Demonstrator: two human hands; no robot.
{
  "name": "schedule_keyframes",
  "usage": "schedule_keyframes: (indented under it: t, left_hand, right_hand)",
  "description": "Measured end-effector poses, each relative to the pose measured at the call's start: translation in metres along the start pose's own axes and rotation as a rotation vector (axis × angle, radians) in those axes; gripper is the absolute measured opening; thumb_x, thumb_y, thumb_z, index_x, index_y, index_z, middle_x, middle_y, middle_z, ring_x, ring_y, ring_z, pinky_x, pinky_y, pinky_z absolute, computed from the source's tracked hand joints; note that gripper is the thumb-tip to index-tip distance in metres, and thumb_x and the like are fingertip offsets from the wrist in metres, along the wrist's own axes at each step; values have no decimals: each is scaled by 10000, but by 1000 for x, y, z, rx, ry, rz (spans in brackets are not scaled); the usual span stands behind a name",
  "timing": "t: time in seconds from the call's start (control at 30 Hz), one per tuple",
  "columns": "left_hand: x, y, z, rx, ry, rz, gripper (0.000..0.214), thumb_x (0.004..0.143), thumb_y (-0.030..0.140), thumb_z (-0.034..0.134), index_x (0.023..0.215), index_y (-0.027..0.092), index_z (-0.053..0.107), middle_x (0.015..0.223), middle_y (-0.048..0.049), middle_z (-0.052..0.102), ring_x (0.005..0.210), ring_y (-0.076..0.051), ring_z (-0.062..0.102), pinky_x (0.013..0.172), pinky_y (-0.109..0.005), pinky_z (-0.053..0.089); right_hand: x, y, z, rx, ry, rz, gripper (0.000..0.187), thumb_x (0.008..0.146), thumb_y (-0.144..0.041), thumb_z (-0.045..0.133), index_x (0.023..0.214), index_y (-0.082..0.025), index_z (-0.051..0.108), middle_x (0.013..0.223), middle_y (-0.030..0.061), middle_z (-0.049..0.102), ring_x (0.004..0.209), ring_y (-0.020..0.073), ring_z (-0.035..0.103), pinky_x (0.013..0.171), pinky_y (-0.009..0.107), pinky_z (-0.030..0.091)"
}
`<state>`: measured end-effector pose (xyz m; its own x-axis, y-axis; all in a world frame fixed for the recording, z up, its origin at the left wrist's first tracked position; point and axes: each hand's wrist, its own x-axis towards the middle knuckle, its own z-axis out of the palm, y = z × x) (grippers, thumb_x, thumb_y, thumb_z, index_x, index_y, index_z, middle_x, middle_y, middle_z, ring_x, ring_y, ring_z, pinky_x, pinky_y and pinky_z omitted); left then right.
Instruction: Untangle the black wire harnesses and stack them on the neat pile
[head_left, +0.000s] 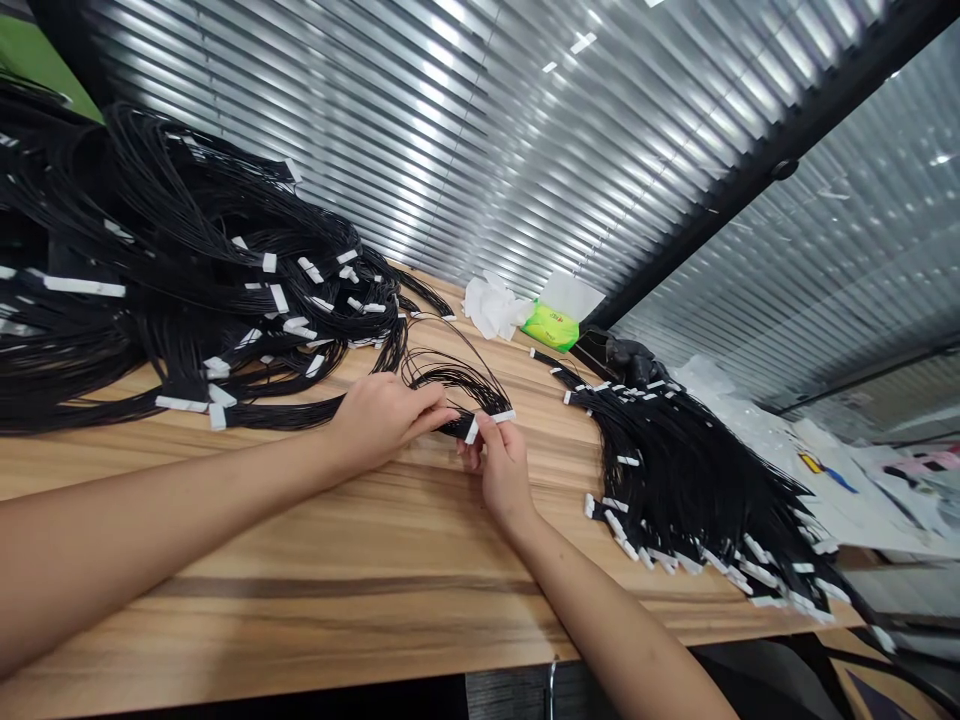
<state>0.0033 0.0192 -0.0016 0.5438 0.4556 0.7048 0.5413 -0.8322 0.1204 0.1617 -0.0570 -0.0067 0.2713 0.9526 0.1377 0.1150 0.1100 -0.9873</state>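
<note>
Over the middle of the table, my left hand (386, 418) pinches the black wires of a wire harness (454, 376) just behind one of its white connectors (472, 430). The fingers of my right hand (501, 462) are closed at the connector ends, with the thumb at the white pieces. A second, longer white connector (504, 415) sits right above that thumb. From the connectors the thin wires curve up and back in a loose loop. My right fingertips are partly hidden behind the harness.
A large heap of black wire harnesses (187, 230) covers the table's left side. Another pile of harnesses (690, 480) lies at right. Behind are crumpled tissue (493, 305) and a green tissue pack (551, 325). Metallic blinds (450, 130) rise behind the wooden table (337, 590).
</note>
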Motion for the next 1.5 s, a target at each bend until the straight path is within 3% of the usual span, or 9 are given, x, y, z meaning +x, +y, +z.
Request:
schedule_keyframes:
  t: [0.13,0.3,0.5,0.73,0.93,1.13,1.3,1.4,1.5]
  left_hand:
    - [3,-5,-6,-183,85,11,318,910,450,457,746,203,572,596,19,589,583,-139,521,629,-295,344]
    - [5,-5,-4,-280,215,-238,163,884,342,515,967,201,516,941,-28,620,784,-165,547,781,-345,369]
    - [5,-9,5,-391,260,-408,273,872,210,515,1139,212,457,1089,-44,587,881,-163,568,869,-363,394]
    - [8,-6,5,-704,387,-338,264,887,198,508,1142,227,443,1144,-66,560,1098,-174,554,979,-367,442]
    - [3,10,0,-1022,303,-354,247,915,180,454,1144,255,399,1243,-72,503,877,-118,657,828,-302,543]
    - [3,4,6,-1072,239,-433,223,895,117,372,1084,215,437,1036,-58,602,932,-133,629,879,-325,515]
    - [4,2,10,-1054,226,-533,267,831,154,526,1046,227,387,964,-30,599,849,-111,619,800,-272,502]
    - [5,3,8,-1113,232,-597,240,802,218,585,895,225,364,897,4,576,807,-108,607,776,-260,488]
    - [6,1,6,-979,146,-641,232,818,318,563,722,198,389,780,10,566,781,-134,568,749,-266,460]
  right_hand:
    - [2,2,0,22,-7,2,383,861,-440,474,583,-181,528,483,-27,485,429,101,365,449,248,292]
    - [3,3,1,24,-24,-1,396,869,-426,462,573,-176,538,468,-33,464,433,101,371,462,246,301]
    - [1,-1,3,22,-18,41,406,838,-482,482,572,-180,533,501,-11,521,433,100,378,450,245,300]
    - [1,-1,3,20,-13,39,419,829,-494,484,555,-181,534,474,-14,506,419,98,364,438,243,288]
    - [1,1,3,53,-25,40,390,841,-464,487,581,-179,540,497,-14,528,424,97,367,436,242,276]
    - [1,2,3,73,-9,42,373,849,-427,485,577,-177,540,486,-19,516,419,95,364,446,243,285]
    - [2,2,4,94,-16,48,378,836,-449,497,576,-179,538,479,-24,506,418,96,362,444,247,286]
    - [2,4,4,97,-29,51,380,841,-451,495,580,-178,538,490,-22,517,421,96,365,446,247,290]
    - [1,5,4,95,-42,61,377,845,-445,494,584,-177,538,514,-13,538,427,94,373,451,248,295]
